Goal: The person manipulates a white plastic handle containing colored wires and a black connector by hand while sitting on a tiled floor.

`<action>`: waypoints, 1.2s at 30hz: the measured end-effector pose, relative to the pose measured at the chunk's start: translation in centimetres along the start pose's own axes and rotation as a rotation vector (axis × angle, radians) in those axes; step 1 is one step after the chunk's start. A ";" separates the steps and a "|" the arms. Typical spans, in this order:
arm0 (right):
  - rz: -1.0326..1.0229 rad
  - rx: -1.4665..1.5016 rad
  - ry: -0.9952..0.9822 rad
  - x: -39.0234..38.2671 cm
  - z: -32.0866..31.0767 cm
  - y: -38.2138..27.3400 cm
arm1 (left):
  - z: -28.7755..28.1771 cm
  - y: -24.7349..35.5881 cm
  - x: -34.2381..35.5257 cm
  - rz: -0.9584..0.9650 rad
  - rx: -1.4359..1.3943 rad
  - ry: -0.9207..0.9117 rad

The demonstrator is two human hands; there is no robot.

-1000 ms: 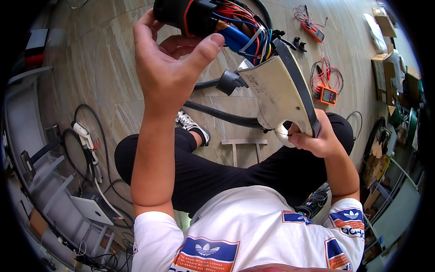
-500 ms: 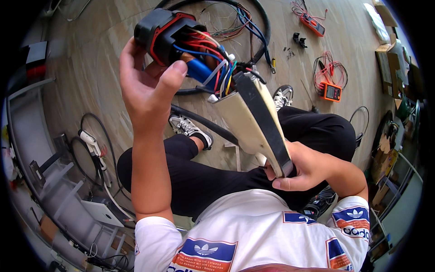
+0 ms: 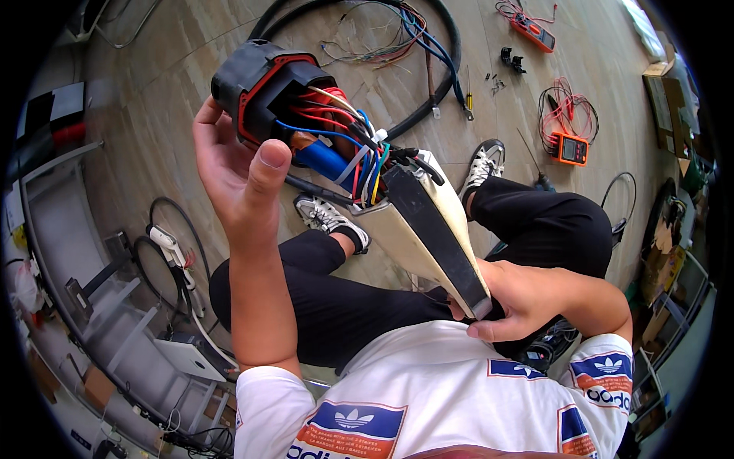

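My left hand [image 3: 241, 180] is curled round a black connector housing [image 3: 256, 92] with a red rim. Red, blue, yellow and white wires [image 3: 336, 122], a blue cylinder [image 3: 325, 164] and a pale cable tie fill its open end and run into a cream casing [image 3: 409, 256] with a dark strip along it. Lower down, the fingers and thumb of my right hand [image 3: 501, 306] grip the casing's narrow end. A thick black cable [image 3: 313, 187] passes behind the held parts.
A cable coil with loose wires [image 3: 455, 65], two orange meters [image 3: 569, 149] [image 3: 539, 34], black clips [image 3: 512, 61] and small screws lie on the floor. A screwdriver [image 3: 543, 180] is beside my right foot. A grey metal rack [image 3: 122, 356] stands left, cardboard boxes [image 3: 665, 115] right.
Both hands have moved toward my body, swinging the housing left and down and tilting the casing more upright. My right hand is lower, and more of the cable coil now shows.
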State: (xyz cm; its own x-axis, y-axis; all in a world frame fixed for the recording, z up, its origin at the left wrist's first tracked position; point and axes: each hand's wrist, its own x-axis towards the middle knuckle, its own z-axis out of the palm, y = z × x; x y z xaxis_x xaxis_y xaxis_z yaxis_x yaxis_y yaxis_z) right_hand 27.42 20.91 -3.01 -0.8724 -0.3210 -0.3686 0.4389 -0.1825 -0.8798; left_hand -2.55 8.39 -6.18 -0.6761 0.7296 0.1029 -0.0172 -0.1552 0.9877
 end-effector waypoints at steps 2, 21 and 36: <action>-0.056 -0.040 0.000 0.1 0.0 0.1 | -0.1 -0.1 0.0 -0.006 -0.017 0.011; -0.139 0.024 0.020 1.0 0.5 0.2 | -1.3 -0.1 0.4 -0.095 -0.081 0.003; -0.332 0.056 0.072 4.5 1.4 -2.2 | -3.1 -1.5 2.5 -0.206 -0.157 0.258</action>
State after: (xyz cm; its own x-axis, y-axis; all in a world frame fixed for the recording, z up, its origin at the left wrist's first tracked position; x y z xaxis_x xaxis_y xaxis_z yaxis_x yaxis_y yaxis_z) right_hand 22.88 18.55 -2.30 -0.9817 -0.1698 -0.0868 0.1379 -0.3176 -0.9381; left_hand -6.45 8.38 -7.82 -0.8100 0.5670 -0.1496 -0.2719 -0.1371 0.9525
